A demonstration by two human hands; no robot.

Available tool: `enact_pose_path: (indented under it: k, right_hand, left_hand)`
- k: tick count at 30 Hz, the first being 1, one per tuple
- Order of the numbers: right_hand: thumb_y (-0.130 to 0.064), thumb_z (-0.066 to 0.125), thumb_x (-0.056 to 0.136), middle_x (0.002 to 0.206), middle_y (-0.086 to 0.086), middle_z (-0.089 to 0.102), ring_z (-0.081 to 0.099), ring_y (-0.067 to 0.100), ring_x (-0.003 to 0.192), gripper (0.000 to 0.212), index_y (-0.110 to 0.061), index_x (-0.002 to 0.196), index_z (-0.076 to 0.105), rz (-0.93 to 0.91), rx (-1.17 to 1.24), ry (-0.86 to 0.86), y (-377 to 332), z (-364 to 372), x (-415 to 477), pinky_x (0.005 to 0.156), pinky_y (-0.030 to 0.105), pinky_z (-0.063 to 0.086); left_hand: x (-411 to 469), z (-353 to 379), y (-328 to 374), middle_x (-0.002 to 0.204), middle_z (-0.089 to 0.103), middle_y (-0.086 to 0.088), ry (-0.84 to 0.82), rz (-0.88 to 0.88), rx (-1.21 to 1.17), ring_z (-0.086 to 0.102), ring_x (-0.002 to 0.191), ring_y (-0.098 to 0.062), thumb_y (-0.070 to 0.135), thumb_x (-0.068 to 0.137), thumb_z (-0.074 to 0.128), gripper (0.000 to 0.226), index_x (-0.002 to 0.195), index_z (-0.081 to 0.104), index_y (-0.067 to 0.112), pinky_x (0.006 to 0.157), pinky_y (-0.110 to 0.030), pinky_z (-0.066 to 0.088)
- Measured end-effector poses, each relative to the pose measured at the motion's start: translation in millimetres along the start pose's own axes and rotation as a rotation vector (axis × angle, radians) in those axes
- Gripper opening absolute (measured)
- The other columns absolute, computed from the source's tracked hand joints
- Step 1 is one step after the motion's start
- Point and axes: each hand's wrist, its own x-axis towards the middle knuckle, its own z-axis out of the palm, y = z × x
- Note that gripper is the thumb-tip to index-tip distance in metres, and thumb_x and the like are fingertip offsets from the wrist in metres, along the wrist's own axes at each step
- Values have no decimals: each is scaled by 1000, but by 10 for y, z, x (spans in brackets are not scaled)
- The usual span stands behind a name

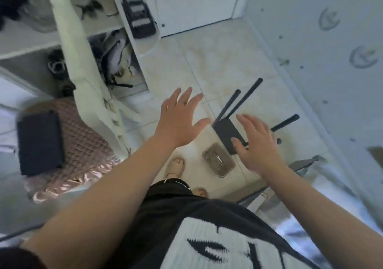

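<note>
Both hands are hovering above a black router (224, 133) that is lying flat on the white desk (242, 178), just beside a small brownish tray (218, 161). The left hand (180, 121) is spreading wide and holding nothing, a little to the left of the router. The right hand (258, 146) is also lying open, and its thumb is overlapping the right end of the case; the blur is hiding whether it is touching.

The router is looking like a thin, flat slab of matte plastic, so it is probably going to feel light, stiff and hollow rather than fragile. The smooth case may be slightly slippery. Its antennas (244, 98) are slim round rods sticking out at different angles, likely on hinges. They are poor places to take hold, since they would probably be swinging or bending under the load. The surer grip is across the body, with fingers on one long edge and the thumb on the other.
</note>
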Motion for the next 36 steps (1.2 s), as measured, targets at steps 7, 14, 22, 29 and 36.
enact_pose_path:
  k: [7,14,22,29,36]
  right_hand:
    - [-31,61,97,159,1,37,26,25,149,63,-20,154,38,-411,-88,21,-1049,-448,377,121,45,19]
    - [-30,61,97,159,2,38,28,27,150,61,-19,153,41,-800,-161,-13,-2317,-352,528,120,45,22]
    - [-31,62,96,157,3,41,31,26,148,61,-18,152,44,-1061,-253,-87,-3676,290,599,120,47,25]
    - [-31,63,94,156,1,43,33,24,148,61,-20,151,46,-1075,-281,-202,-4753,1201,757,119,45,25]
    - [-32,55,97,158,-3,37,27,20,147,59,-24,154,38,-875,-291,-422,-5273,2157,969,119,41,24]
  left_hand:
    - [-629,-840,-443,167,15,3,297,-217,-37,-1,154,-21,65,94,45,71,156,24,37,122,-48,4]
    - [-1368,-1491,-1187,167,16,6,492,-466,-4,2,154,-21,74,86,29,77,154,24,40,122,-52,8]
    - [-2010,-1730,-2353,164,25,6,554,-668,-67,10,153,-20,71,86,37,75,153,31,38,122,-55,15]
    - [-2506,-1592,-3662,165,21,6,310,-841,-153,6,153,-20,65,94,46,71,156,24,39,124,-50,13]
    - [-2546,-1272,-4485,165,21,7,78,-886,-299,8,153,-20,61,95,48,71,156,23,35,121,-48,17]
